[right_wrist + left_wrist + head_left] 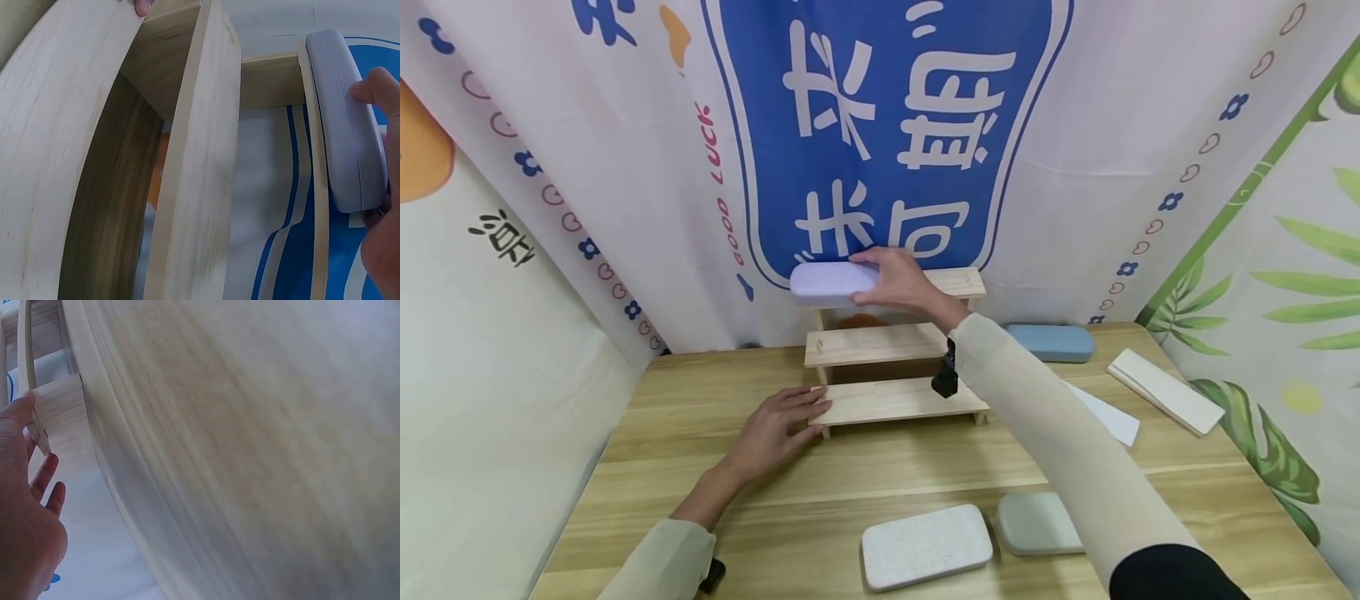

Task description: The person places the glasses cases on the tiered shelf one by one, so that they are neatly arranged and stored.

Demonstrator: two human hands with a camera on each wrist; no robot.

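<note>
Case, lilac, is at rack top, centre of frame. Right hand grip pinches its right end; left hand grip pinches rack's bottom shelf, left end. I'd seat case flat full-length, brace the rack lightly, then let go evenly.

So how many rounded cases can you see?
4: lavender one in the right hand, at the top shelf; blue one, back right on table; white one, front; grey-green one beside it, partly behind the right sleeve, which may hide more.
</note>
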